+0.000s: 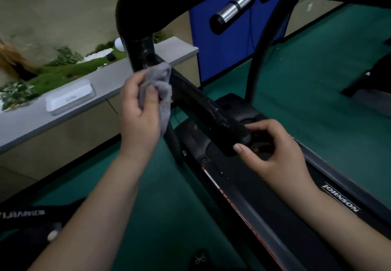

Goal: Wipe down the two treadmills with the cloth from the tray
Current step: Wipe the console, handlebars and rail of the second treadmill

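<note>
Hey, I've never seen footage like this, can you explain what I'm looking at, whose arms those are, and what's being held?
This is one picture from a camera worn on a person's head, looking down at their own arms. The big black frame is a treadmill. The left hand holds a bunched grey cloth against the treadmill's handrail. The right hand grips the end of that handrail. On the grey ledge to the left sits a white tray, with plants behind it. The floor is green.

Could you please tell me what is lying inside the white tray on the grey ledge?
Nothing shows inside the white tray; its floor looks bare, though blurred. The grey cloth is held in the left hand, against the treadmill handrail.
</note>
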Tool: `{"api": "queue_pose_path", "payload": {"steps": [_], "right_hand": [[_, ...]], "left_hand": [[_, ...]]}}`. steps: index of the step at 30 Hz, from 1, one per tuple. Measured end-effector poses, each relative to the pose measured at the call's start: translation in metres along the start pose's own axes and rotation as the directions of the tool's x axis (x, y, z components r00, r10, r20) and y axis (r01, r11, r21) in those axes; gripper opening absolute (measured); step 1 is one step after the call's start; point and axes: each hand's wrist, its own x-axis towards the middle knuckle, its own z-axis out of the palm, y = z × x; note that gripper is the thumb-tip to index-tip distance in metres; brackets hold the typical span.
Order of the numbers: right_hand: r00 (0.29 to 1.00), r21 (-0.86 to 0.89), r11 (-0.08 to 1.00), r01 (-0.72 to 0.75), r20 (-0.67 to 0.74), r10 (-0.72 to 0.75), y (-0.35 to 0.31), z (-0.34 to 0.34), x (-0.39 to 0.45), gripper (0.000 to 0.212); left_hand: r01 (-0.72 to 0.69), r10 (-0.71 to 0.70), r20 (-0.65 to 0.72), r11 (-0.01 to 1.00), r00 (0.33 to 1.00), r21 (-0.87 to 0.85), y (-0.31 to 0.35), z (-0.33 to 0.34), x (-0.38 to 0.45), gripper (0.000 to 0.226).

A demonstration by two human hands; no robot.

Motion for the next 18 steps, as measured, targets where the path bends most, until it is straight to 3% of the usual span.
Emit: {"api": "queue_pose_path", "payload": {"steps": [2, 4, 7, 12, 14, 16, 18], "right_hand": [[1.0, -0.006, 1.0, 0.003, -0.006, -0.003, -0.003, 0.0, 0.002, 0.033], [1.0, -0.015, 1.0, -0.001, -0.024, 0.0, -0.005, 0.002, 0.003, 0.031], [0.996, -0.032, 0.999, -0.015, -0.086, 0.013, -0.006, 0.008, 0.003, 0.033], [0.986, -0.084, 0.996, 0.009, -0.166, -0.023, -0.003, 0.016, 0.0, 0.035], [0.986, -0.067, 0.998, 0.001, -0.164, -0.012, -0.005, 0.016, 0.0, 0.033], [0.989, -0.057, 0.998, -0.014, -0.15, 0.005, -0.005, 0.014, 0.001, 0.033], [0.99, -0.055, 0.998, -0.021, -0.139, 0.013, -0.004, 0.013, 0.001, 0.035]], "left_hand": [[-0.182, 0.141, 0.213, 0.965, 0.967, 0.189, -0.022, 0.016, 0.041, 0.026], [-0.329, 0.213, 0.396, 0.909, 0.893, 0.254, -0.04, 0.031, 0.06, 0.031], [-0.476, 0.395, 0.44, 0.876, 0.806, 0.085, -0.033, 0.047, 0.04, 0.025], [-0.64, 0.629, 0.509, 0.746, 0.588, -0.182, -0.021, 0.057, 0.008, 0.041], [-0.624, 0.614, 0.504, 0.762, 0.608, -0.176, -0.042, 0.052, 0.041, 0.04], [-0.58, 0.534, 0.457, 0.814, 0.712, -0.047, -0.063, 0.045, 0.079, 0.033], [-0.553, 0.495, 0.41, 0.833, 0.766, 0.029, -0.072, 0.042, 0.09, 0.028]]}}
